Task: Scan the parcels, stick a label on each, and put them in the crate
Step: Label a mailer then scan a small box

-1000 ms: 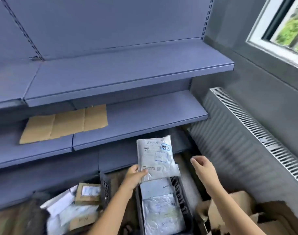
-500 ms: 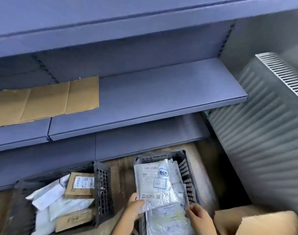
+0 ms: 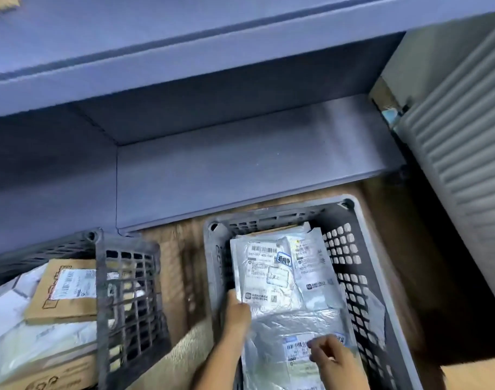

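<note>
Head view, two crates (image 3: 119,291) (image 3: 365,249), two hands (image 3: 237,311) (image 3: 333,358) on two parcels (image 3: 266,277) (image 3: 282,329)

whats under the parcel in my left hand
Under the parcel held by the left hand lie other grey mailers in the crate; its floor is covered.

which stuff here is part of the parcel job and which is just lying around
Job: grey parcel in the left hand; right crate under it; right hand on a lower parcel; left crate with more parcels.
Lying about: blue shelf; radiator; cardboard box.
</note>
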Motion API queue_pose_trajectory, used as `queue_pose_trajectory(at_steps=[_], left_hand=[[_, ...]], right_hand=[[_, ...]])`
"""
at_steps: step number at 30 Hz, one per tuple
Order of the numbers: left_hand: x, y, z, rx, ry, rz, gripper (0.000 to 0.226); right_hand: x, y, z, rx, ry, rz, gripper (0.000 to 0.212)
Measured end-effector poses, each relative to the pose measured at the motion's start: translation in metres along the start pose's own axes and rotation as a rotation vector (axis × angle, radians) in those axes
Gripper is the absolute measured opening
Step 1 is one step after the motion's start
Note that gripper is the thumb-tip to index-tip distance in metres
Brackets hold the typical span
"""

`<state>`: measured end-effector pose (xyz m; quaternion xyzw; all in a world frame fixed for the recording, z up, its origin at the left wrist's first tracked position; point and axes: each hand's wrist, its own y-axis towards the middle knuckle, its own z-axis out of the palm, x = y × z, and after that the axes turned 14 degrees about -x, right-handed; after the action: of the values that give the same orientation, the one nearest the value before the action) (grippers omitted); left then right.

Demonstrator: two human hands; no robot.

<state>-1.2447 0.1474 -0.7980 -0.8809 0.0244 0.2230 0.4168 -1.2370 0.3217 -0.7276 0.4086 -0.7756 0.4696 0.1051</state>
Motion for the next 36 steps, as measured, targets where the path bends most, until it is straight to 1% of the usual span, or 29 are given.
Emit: queue_pose_trajectory(at_steps=[2, 5, 10, 12, 16, 18, 21, 24, 26, 29, 32, 34, 36], left_hand=[[0.005, 0.01, 0.006, -0.05, 0.054, 0.0, 0.034], [0.006, 0.016, 0.011, -0.105, 0.193, -0.036, 0.035], [0.001, 0.004, 0.011, -0.122, 0.337, 0.013, 0.033], [0.003, -0.001, 0.009, -0.129, 0.385, 0.093, 0.036], [-0.002, -0.022, -0.001, -0.125, 0.622, 0.392, 0.042], [-0.008, -0.029, -0.01, -0.075, 0.685, 0.511, 0.039], [-0.019, -0.04, -0.028, -0.001, 0.726, 0.634, 0.033], [-0.029, -0.06, -0.048, -0.008, 0.759, 0.69, 0.032], [-0.03, -0.077, -0.066, -0.011, 0.747, 0.679, 0.03], [-0.03, -0.092, -0.098, -0.03, 0.664, 0.656, 0.028], [-0.016, -0.105, -0.152, -0.081, 0.586, 0.599, 0.022], [0.002, -0.109, -0.192, -0.138, 0.605, 0.581, 0.019], [0.028, -0.107, -0.239, -0.179, 0.635, 0.523, 0.019]], right_hand=[[-0.002, 0.014, 0.01, 0.038, -0.044, 0.012, 0.021], [0.003, 0.021, 0.021, 0.084, -0.059, -0.046, 0.018], [0.016, 0.019, 0.03, 0.068, -0.111, -0.084, 0.016], [0.022, 0.017, 0.031, 0.071, -0.135, -0.109, 0.015], [0.03, 0.018, 0.032, 0.062, -0.161, -0.13, 0.017], [0.038, 0.015, 0.034, 0.079, -0.174, -0.152, 0.017], [0.053, 0.007, 0.035, 0.096, -0.227, -0.204, 0.015], [0.072, -0.007, 0.03, 0.109, -0.295, -0.226, 0.014], [0.086, -0.024, 0.028, 0.132, -0.34, -0.247, 0.016], [0.107, -0.05, 0.034, 0.183, -0.379, -0.322, 0.018], [0.131, -0.09, 0.051, 0.259, -0.417, -0.397, 0.014], [0.144, -0.118, 0.064, 0.311, -0.452, -0.447, 0.014], [0.155, -0.151, 0.084, 0.358, -0.506, -0.503, 0.016]])
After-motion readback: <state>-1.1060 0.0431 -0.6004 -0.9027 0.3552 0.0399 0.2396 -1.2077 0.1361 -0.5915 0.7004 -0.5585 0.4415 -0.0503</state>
